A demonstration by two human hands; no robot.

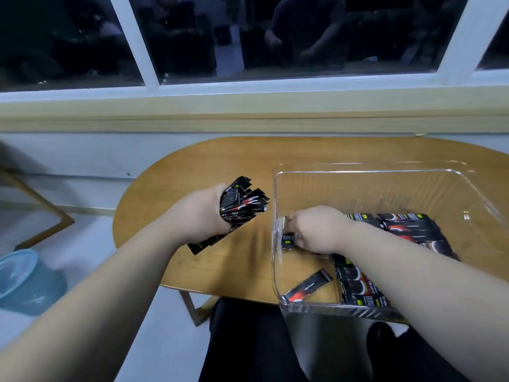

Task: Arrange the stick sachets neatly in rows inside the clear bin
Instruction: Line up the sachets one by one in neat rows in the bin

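Note:
A clear bin [358,172] stands on the right half of a wooden table [220,161]. Black stick sachets with red and white print lie in rows [407,227] on its floor, at the far right and near side. One loose sachet [308,285] lies slanted near the bin's front left corner. My left hand [203,213] grips a thick bundle of sachets [239,208] above the table, left of the bin. My right hand [314,230] reaches inside the bin and pinches a sachet [289,241] against its left wall.
The table stands against a wall under a window sill [248,114]. A pale blue plastic basin [22,277] sits on the floor at the left, beside a wooden frame [46,210]. My dark-trousered legs [261,340] are under the table's near edge.

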